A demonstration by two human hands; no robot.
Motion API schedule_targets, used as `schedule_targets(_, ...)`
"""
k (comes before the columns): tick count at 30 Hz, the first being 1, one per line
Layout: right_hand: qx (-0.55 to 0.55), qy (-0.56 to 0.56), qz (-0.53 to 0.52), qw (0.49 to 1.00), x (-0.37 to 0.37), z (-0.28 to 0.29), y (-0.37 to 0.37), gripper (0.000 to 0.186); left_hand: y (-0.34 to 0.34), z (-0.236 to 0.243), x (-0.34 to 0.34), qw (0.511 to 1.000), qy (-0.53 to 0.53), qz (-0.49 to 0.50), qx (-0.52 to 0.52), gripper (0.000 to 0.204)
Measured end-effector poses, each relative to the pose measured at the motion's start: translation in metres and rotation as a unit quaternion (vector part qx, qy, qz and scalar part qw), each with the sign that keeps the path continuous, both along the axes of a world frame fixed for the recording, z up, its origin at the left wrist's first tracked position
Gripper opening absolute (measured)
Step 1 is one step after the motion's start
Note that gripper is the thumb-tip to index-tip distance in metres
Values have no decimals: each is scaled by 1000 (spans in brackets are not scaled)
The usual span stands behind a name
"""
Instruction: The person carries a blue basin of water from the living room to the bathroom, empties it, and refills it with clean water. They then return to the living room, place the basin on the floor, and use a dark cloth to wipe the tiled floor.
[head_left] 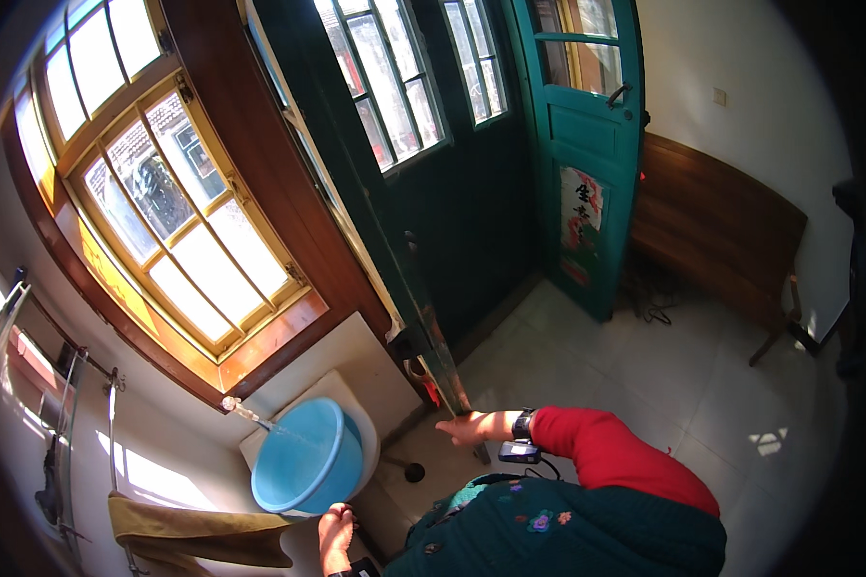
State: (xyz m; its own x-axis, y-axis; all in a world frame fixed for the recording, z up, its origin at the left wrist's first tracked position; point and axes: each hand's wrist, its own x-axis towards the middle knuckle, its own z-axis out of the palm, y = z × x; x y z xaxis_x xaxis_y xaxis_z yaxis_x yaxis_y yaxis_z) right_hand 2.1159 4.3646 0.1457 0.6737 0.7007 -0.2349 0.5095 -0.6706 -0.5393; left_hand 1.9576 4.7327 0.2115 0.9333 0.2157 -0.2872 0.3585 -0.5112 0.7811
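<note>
A light blue plastic basin [351,452] sits tilted in a white sink [364,423], with water in it. The tap [241,408] above its far-left side runs into it. Just off the basin's near rim is my left hand [336,535], its fingers curled in; I see nothing held in it. My right hand [464,429] is out to the right of the basin, near the lower edge of a dark green door frame [433,356]. Its fingers are stretched out, and nothing shows in them.
A mustard-brown towel [197,531] hangs left of the basin, by a metal rack [67,433]. Over the sink is a wood-framed window [183,221]. A teal door [587,144] stands ajar on the far side. A brown wooden panel [712,226] leans along the right wall.
</note>
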Motion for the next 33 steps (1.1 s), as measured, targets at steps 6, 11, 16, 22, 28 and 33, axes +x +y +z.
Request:
schedule_targets(6,-46,77,-75,993,0,7,3,52,28,2,2,1000,1,-10,-12,17)
schedule_targets(11,-52,-15,-95,994,7,-18,-5,50,49,-12,-5,995,28,23,-92,14)
schedule_targets(16,10,-3,-141,990,9,-41,-13,51,67,-19,-12,994,84,7,-63,21)
schedule_targets(22,177,129,-368,903,0,-35,-3,55,101,-34,-16,993,60,5,-99,36)
schedule_targets(28,247,134,-342,897,13,-3,73,39,121,-46,-13,996,46,45,-66,40)
schedule_targets(33,259,105,-271,921,64,29,150,33,124,-29,-5,995,-2,76,-66,26)
